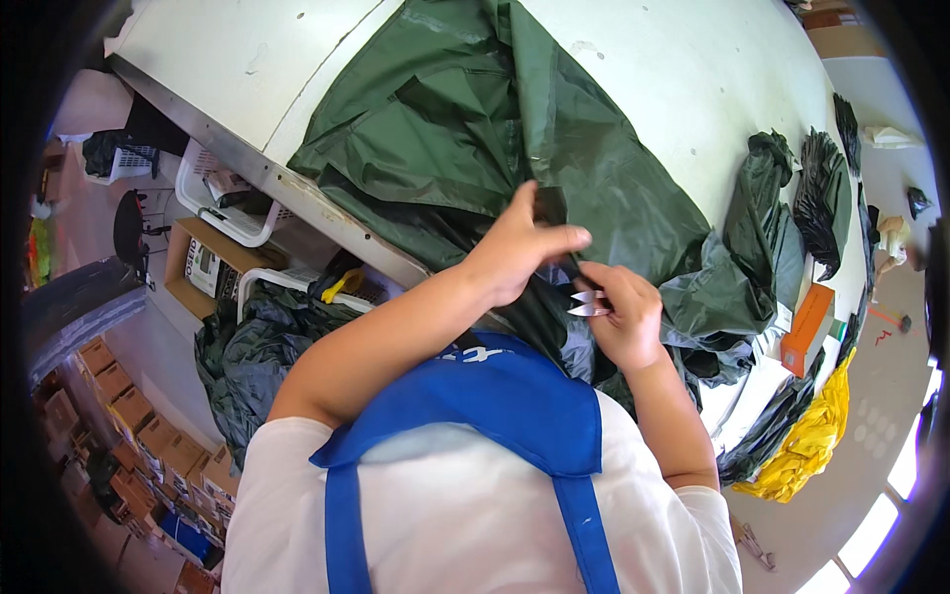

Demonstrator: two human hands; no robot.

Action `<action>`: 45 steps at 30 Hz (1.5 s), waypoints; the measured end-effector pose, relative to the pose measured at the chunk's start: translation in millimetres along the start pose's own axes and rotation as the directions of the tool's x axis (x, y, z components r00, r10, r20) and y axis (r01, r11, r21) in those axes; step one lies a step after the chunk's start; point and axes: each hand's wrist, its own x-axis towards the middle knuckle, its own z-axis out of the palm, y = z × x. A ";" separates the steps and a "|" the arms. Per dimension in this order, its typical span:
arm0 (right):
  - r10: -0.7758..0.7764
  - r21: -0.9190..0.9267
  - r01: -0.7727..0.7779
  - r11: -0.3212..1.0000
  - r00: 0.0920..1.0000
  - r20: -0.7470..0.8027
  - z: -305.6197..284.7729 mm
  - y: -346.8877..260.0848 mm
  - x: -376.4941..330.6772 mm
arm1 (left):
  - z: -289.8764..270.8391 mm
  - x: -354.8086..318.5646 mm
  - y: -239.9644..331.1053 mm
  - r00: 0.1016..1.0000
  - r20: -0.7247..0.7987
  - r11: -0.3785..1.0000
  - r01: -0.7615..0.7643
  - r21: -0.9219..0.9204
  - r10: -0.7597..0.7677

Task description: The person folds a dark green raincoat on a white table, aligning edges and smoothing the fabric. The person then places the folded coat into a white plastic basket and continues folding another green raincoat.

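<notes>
A large dark green coated fabric piece [604,168], creased and folded, lies over the white table in front of me. My left hand [510,252] is over its near edge, thumb and forefinger stretched apart; its other fingers are mostly hidden. Beside that hand a short dark strip [550,206] shows against the green cloth. My right hand [628,315] is closed around small metal thread snips [588,304], whose blades point left. Its fingertips are also close to the dark fabric between my hands, and whether they pinch it I cannot tell.
To the right lie bunched dark green cloth [762,218], black pleated material [819,198], an orange box [807,330] and yellow fabric [807,436]. Left of the table edge [327,213] are a white basket [223,223], a cardboard box [203,267] and another basket heaped with dark cloth [262,346].
</notes>
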 end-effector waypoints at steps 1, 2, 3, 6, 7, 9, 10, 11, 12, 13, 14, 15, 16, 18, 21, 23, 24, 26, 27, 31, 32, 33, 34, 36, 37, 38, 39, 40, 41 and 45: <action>0.097 0.121 -0.114 0.986 0.986 0.137 -3.4 -3.5 2.0 | -0.8 7.9 -10.7 0.996 -0.019 0.992 -0.086 -0.089 0.085; 0.105 0.263 -0.134 0.955 0.987 0.122 -7.5 2.8 3.7 | 1.4 11.7 -14.9 0.985 -0.045 0.969 -0.174 -0.173 0.169; 0.115 0.212 -0.118 0.970 0.993 0.027 -16.6 4.8 16.1 | 3.4 11.6 -17.1 0.981 -0.049 0.970 -0.195 -0.142 0.190; 0.097 0.165 -0.108 0.980 0.993 0.070 -50.0 -1.9 81.1 | 13.4 1.5 -10.6 0.978 -0.022 0.977 -0.206 -0.049 0.205; -0.002 0.229 -0.038 0.973 0.985 0.171 -50.1 2.8 95.0 | 17.4 1.8 -3.5 0.984 0.042 0.985 -0.174 -0.015 0.174; -0.145 0.378 -0.054 0.924 0.866 0.478 -45.2 27.6 122.0 | 19.3 5.9 -3.5 0.963 0.105 0.965 -0.255 0.055 0.248; -0.152 0.355 -0.074 0.932 0.810 0.567 -49.1 40.9 130.4 | 16.9 6.7 -3.0 0.967 0.119 0.973 -0.229 0.011 0.226; -0.093 0.305 -0.146 0.941 0.757 0.647 -59.1 45.6 137.6 | 12.5 6.9 -1.5 0.970 0.134 0.979 -0.201 -0.037 0.204; -0.033 0.248 -0.212 0.945 0.694 0.720 -69.9 47.1 143.8 | 10.3 7.5 -0.4 0.972 0.150 0.981 -0.172 -0.085 0.183; 0.074 0.195 -0.321 0.927 0.667 0.742 -74.6 49.2 143.3 | 21.9 4.1 6.7 0.980 0.099 0.976 -0.160 -0.146 0.175; 0.059 0.270 -0.346 0.899 0.705 0.707 -73.9 51.2 139.2 | 23.2 6.7 3.9 0.980 0.059 0.972 -0.177 -0.154 0.188; 0.048 0.344 -0.366 0.865 0.742 0.668 -71.0 53.8 132.0 | 23.5 9.5 0.3 0.980 0.020 0.968 -0.194 -0.160 0.199; 0.042 0.417 -0.380 0.826 0.778 0.627 -68.5 56.2 125.3 | 26.3 12.3 -1.5 0.978 -0.019 0.963 -0.210 -0.166 0.210; 0.009 0.497 -0.350 0.794 0.825 0.566 -65.0 54.5 118.5 | 36.2 14.1 -0.7 0.962 -0.032 0.948 -0.274 -0.163 0.273; -0.008 0.570 -0.347 0.744 0.850 0.527 -58.7 47.8 111.2 | 33.0 23.6 -10.4 0.953 0.063 0.953 -0.291 -0.080 0.296; 0.089 0.411 -0.436 0.801 0.765 0.638 -65.2 57.2 115.1 | 30.2 25.0 -11.8 0.968 0.023 0.968 -0.249 0.014 0.249; 0.141 0.324 -0.471 0.820 0.716 0.684 -68.7 64.0 116.5 | 27.2 25.5 -11.9 0.974 0.000 0.972 -0.225 0.060 0.226; -0.056 0.481 -0.205 0.852 0.879 0.474 -68.2 97.8 108.3 | 4.9 35.4 -13.1 0.951 0.039 0.763 -0.271 0.587 0.308; 0.032 0.581 -0.292 0.760 0.910 0.414 -77.8 114.8 104.3 | -7.9 31.6 -16.0 0.873 0.173 0.236 -0.306 0.922 0.456; 0.423 0.928 -0.212 0.306 0.904 0.067 -133.3 198.2 93.9 | -44.3 29.6 -14.2 0.895 0.397 -0.494 -0.257 0.831 0.202; 0.607 0.876 -0.136 0.463 0.769 -0.201 -150.7 211.3 91.4 | -47.5 31.1 -11.0 0.927 0.361 -0.492 -0.270 0.828 0.099; 0.583 0.796 -0.093 0.598 0.733 -0.352 -186.5 242.4 83.6 | -55.2 36.7 -13.5 0.861 0.485 -0.500 -0.357 0.790 0.152; 0.564 0.721 -0.072 0.689 0.677 -0.472 -237.3 296.3 70.3 | -49.7 36.4 -3.9 0.773 0.598 -0.467 -0.457 0.757 0.213; 0.654 0.618 -0.239 0.749 0.421 -0.629 -299.2 301.3 73.6 | -26.4 20.9 37.3 0.584 0.727 -0.413 -0.599 0.686 0.360; 0.612 0.552 -0.264 0.791 0.379 -0.694 -327.1 303.7 68.8 | -13.4 6.7 61.1 0.466 0.781 -0.494 -0.606 0.624 0.415; 0.569 0.488 -0.296 0.821 0.348 -0.745 -350.0 298.5 64.5 | -7.7 -9.2 81.1 0.337 0.824 -0.573 -0.598 0.561 0.455; 0.516 0.415 -0.321 0.851 0.368 -0.774 -365.2 285.8 64.4 | -15.7 -23.3 94.9 0.266 0.823 -0.648 -0.515 0.561 0.502; 0.456 0.335 -0.333 0.881 0.417 -0.786 -373.5 267.9 64.9 | -29.6 -34.0 107.4 0.188 0.823 -0.713 -0.421 0.561 0.536; 0.392 0.261 -0.317 0.912 0.482 -0.784 -375.4 245.2 69.4 | -51.4 -40.1 113.8 0.318 0.777 -0.711 -0.317 0.628 0.544; 0.289 0.136 -0.262 0.955 0.926 -0.242 -275.2 136.9 91.2 | -108.3 -36.4 75.8 0.759 0.410 -0.678 0.055 0.733 0.506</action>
